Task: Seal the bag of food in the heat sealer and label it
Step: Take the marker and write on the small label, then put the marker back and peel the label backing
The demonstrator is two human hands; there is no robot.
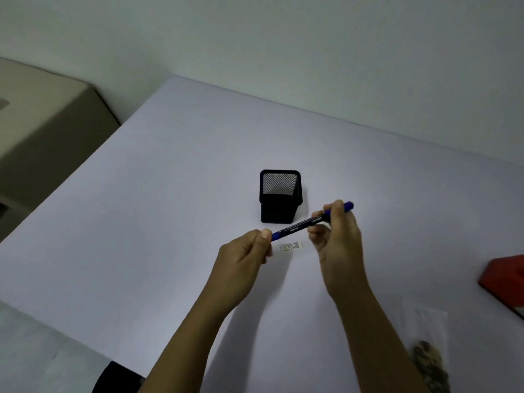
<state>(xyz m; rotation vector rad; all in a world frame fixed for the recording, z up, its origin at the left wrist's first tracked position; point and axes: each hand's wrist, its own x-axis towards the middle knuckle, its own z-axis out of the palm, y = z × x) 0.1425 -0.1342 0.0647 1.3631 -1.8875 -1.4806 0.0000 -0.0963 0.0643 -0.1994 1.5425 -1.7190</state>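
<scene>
A blue and black marker pen (304,222) is held level above the white table (141,208). My left hand (243,256) pinches its blue cap end at the left. My right hand (337,239) grips the barrel near the other blue end. Below the pen a small white label (291,246) with printed text lies flat on the table. A clear bag of food (428,353) lies at the lower right, partly behind my right forearm. The red heat sealer (504,279) shows only in part at the right edge.
A black mesh pen holder (279,198) stands just behind the pen. A beige cabinet (42,131) sits beyond the table's left edge. A pale wall runs along the far side.
</scene>
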